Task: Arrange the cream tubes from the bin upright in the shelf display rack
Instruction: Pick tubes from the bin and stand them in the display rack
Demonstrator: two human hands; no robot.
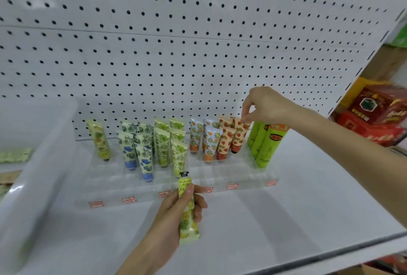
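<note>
rack (242, 177), clear, on shelf (297, 208): right grip (268, 105) pinches top of strawberry-print tube (239, 134); left grip (169, 215) clasps yellow tube (189, 228), cap up.

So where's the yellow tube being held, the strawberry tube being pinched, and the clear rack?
yellow tube (189, 230): head view, printed lower body.
strawberry tube (239, 135): head view, middle of its body.
clear rack (251, 183): head view, bare front wall.

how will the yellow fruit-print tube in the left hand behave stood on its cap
Likely light: the left hand alone holds the yellow fruit-print plastic tube. Probably tippy on its small black cap, since racked tubes lean.
</note>
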